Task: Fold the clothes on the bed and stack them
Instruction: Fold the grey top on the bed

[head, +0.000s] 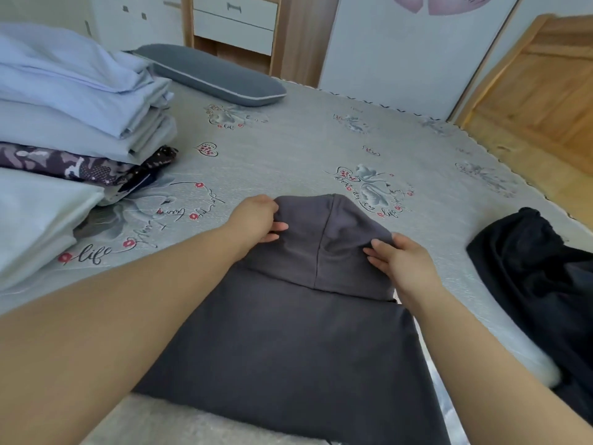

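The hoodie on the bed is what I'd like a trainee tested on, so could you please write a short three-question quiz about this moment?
1. True or false: both hands grip the hood of the grey hoodie.
2. What lies on the bed to the right of the hoodie? A) a black garment B) a red towel C) a pair of shoes
3. Fill in: the stack of folded clothes sits to the person's ____.

Key
1. True: the left hand holds the hood's left edge and the right hand its right edge.
2. A: the black garment lies unfolded there.
3. Left, in front of the grey pillow.
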